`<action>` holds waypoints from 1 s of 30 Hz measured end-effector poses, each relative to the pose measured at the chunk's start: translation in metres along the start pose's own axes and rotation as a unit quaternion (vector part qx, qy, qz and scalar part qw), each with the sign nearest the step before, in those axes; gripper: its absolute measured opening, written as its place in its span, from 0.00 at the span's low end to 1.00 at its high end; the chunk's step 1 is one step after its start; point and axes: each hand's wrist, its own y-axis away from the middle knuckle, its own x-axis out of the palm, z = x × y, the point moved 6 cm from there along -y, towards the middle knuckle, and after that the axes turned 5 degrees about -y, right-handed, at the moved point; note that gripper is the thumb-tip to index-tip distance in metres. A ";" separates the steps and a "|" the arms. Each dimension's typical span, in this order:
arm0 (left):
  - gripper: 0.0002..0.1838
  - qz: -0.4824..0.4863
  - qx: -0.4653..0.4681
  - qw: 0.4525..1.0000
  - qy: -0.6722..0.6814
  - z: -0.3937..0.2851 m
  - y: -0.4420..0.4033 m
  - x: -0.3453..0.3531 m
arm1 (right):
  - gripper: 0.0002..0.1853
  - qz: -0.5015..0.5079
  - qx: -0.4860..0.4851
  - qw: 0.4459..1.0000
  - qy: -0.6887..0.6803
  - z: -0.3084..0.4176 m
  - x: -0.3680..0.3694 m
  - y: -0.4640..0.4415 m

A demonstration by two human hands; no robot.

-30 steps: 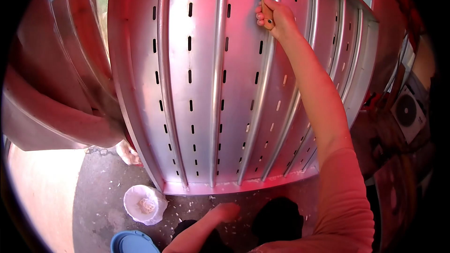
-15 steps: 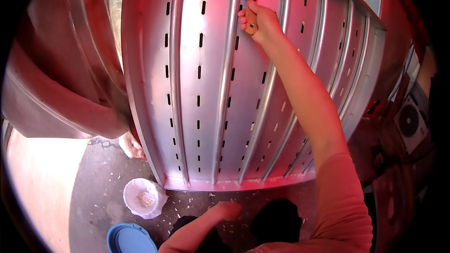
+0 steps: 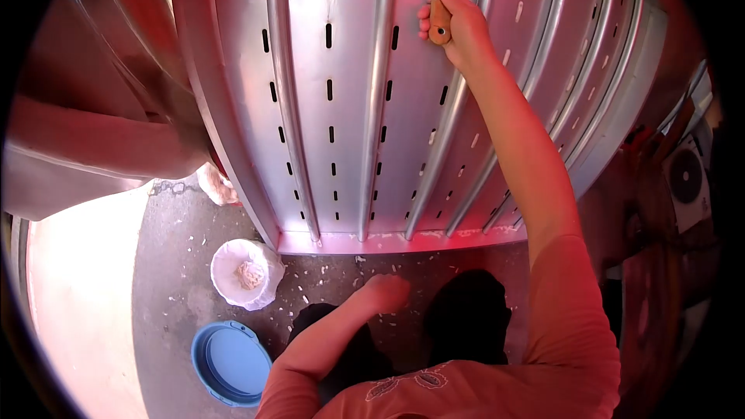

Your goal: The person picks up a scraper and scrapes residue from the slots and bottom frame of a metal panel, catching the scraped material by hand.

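Observation:
My right hand (image 3: 466,27) grips the wooden handle of a scraper (image 3: 441,19), held up against a slotted metal panel (image 3: 349,109) with raised tubular ribs. The scraper's flat dark blade points upward and is cut off by the top edge of the view. Whether the blade touches the metal I cannot tell. My left hand (image 3: 388,293) hangs low in front of my knees, below the panel's bottom edge. It looks closed into a loose fist, with nothing showing in it; its palm is hidden.
On the floor at lower left stands a white-lined bucket (image 3: 268,279) with pale scraps inside. Near it is a round blue basin (image 3: 203,376). Small pale bits litter the dark floor (image 3: 174,264). A unit with a round fan (image 3: 685,177) stands at far right.
The view has tilted downward, so the panel, bucket and basin sit higher in it. My right hand still grips the scraper, now nearer the top edge. My left hand stays low.

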 end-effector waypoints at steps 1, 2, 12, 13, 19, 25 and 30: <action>0.16 -0.008 -0.007 1.000 -0.001 -0.003 0.003 -0.005 | 0.15 0.007 0.018 1.000 -0.004 -0.031 -0.018 0.024; 0.16 -0.018 -0.014 1.000 -0.003 -0.005 0.008 -0.009 | 0.15 0.015 0.033 0.999 -0.008 -0.062 -0.033 0.050; 0.17 -0.029 0.036 0.999 -0.017 -0.015 0.004 0.002 | 0.17 -0.126 0.166 0.976 -0.061 -0.292 -0.115 0.251; 0.17 -0.023 0.034 0.999 -0.017 -0.016 0.002 -0.001 | 0.16 -0.143 0.179 0.970 -0.081 -0.277 -0.110 0.243; 0.17 -0.002 0.036 0.999 -0.014 -0.013 -0.018 0.002 | 0.16 -0.098 0.203 0.974 -0.033 -0.265 -0.127 0.238; 0.18 0.016 0.039 0.999 -0.008 -0.013 -0.022 0.007 | 0.15 -0.126 0.166 0.978 -0.016 -0.256 -0.124 0.230; 0.18 0.004 0.024 1.000 0.002 -0.012 -0.020 0.004 | 0.14 -0.138 0.224 0.965 0.012 -0.319 -0.149 0.304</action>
